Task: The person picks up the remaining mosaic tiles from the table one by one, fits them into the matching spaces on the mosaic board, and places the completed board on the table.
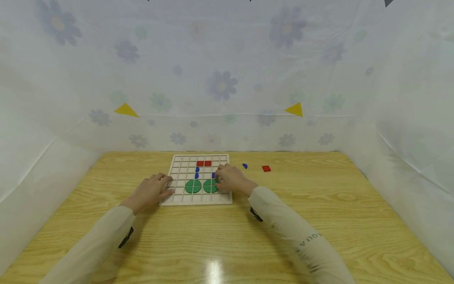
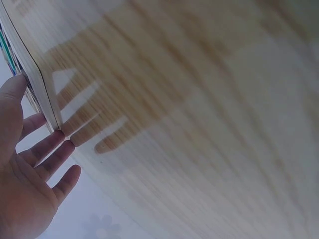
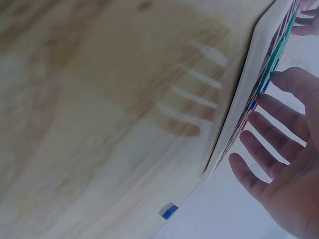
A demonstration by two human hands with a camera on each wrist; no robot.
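A white board with a dark grid (image 1: 177, 199) lies on the wooden table. Two green circles (image 1: 193, 186) sit near its front, with small blue half-rounds (image 1: 197, 172) behind the left one and two red squares (image 1: 204, 163) toward the back. My left hand (image 1: 150, 190) rests at the board's left edge, fingers spread and fairly straight, thumb by the front corner. Over the board's right side is my right hand (image 1: 234, 179), its fingertips close to a blue piece (image 1: 213, 175) and its thumb at the right green circle (image 1: 209, 186). Its fingers look extended in the right wrist view.
Off the board to the right, a loose blue half-round (image 1: 245, 166) and a red square (image 1: 266, 168) lie on the table (image 1: 301, 189). White flowered sheeting (image 1: 227, 130) hangs behind and on both sides, with two yellow triangles (image 1: 294, 109) on the back.
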